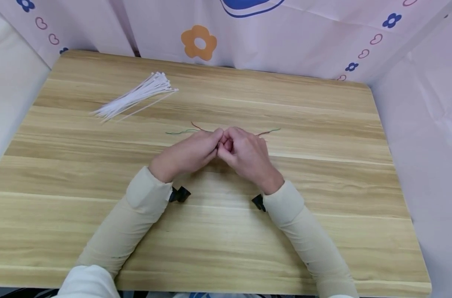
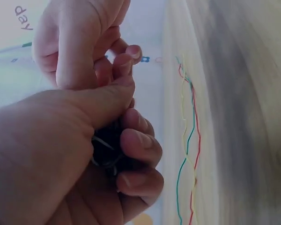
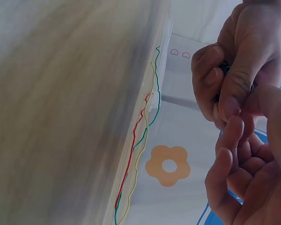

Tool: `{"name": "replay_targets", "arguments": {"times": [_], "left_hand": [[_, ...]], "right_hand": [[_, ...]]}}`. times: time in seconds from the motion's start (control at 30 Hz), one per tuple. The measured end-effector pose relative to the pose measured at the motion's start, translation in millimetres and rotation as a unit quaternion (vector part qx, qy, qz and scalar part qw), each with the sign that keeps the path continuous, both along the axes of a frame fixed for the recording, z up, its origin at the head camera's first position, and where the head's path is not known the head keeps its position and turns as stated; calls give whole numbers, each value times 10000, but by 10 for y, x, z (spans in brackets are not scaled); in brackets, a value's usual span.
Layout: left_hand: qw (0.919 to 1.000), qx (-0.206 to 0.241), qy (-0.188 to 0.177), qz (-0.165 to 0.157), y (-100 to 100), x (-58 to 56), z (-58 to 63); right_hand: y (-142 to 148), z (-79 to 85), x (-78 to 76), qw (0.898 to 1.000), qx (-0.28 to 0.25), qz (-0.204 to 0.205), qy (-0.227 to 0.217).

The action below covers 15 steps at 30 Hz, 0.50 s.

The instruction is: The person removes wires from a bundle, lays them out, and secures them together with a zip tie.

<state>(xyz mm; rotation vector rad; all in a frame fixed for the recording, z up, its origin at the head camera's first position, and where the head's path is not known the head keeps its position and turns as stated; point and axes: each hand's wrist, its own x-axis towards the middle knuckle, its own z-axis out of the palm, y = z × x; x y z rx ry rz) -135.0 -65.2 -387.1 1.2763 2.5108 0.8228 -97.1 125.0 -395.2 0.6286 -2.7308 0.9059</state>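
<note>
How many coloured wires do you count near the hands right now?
3: a red wire, a green wire and a yellow wire, running together over the table, just past the left hand and right hand. More could be hidden by the hands.

The pale wood-grain tabletop [image 1: 218,236] is viewed forward-down from the head; both bare hands [image 2: 47,145] [image 3: 271,173] are shared by close, sideways-turned wrist views.

The head view is bright; wrist views are dimmer, the tabletop [image 2: 248,131] blurred.
</note>
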Motion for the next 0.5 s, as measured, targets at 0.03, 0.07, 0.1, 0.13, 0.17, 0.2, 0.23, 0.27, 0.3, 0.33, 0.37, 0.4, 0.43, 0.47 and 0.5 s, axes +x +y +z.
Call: {"name": "replay_targets", "arguments": {"times": [0.03,0.07,0.1,0.13,0.17,0.2,0.23,0.27,0.3,0.33,0.37,0.4,0.43,0.47,0.5], "left_hand": [[9999,-76,66,50,-10,7,12],[9998,-158,66,113,-18,11,26],[9995,-247,64,174,-27,13,45],[9992,-331,30,231,-35,10,58],[9987,-420,-31,289,-44,9,77],[9982,-486,-105,330,-52,8,94],[9978,-528,-181,363,-58,4,110],[9972,-576,-275,384,-62,0,127],[9967,-623,-337,391,-65,-3,141],[9962,-662,-413,393,-67,-6,152],[9955,-723,-465,389,-69,-5,163],[9951,-775,-497,374,-67,-7,169],[9948,-804,-514,346,-65,-11,169],[9946,-834,-533,325,-63,-11,168],[9943,-860,-542,311,-60,-14,164]], "right_hand": [[1,0,-3,10000,12,-7,24],[5,1,-6,10000,29,-18,71],[10,3,-9,9999,49,-34,115],[16,5,-13,9998,69,-43,157],[23,11,-15,9997,90,-50,210],[31,15,-18,9996,117,-59,265],[41,19,-23,9994,137,-62,319],[51,23,-28,9992,152,-59,371],[61,26,-33,9991,160,-49,402],[71,28,-39,9989,166,-32,429],[80,29,-46,9989,169,-8,444],[88,29,-51,9988,178,23,446],[95,31,-56,9989,170,66,425],[103,30,-61,9990,168,121,387],[110,29,-63,9991,172,184,333]]}}
